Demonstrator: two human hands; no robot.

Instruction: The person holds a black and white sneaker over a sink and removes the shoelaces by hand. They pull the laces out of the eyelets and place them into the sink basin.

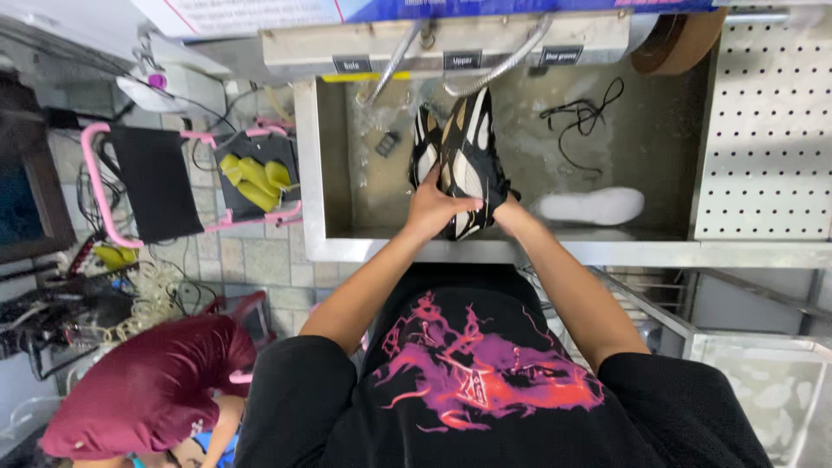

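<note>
A black, white and tan sneaker (464,147) is held upright over a steel sink basin (334,173), its toe pointing away from me. My left hand (438,208) wraps the heel end from the left side. My right hand (503,208) grips the same end from the right, mostly hidden behind the shoe. A white insole (589,206) lies on the wet sink floor to the right of the shoe. Black laces (582,117) lie loose at the back of the basin.
Two hoses (511,56) hang into the sink from above. A perforated white panel (767,130) flanks the right side. Left of the sink stands a pink-framed rack (100,186) with yellow gloves (253,180). A person in a maroon shirt (147,390) crouches at lower left.
</note>
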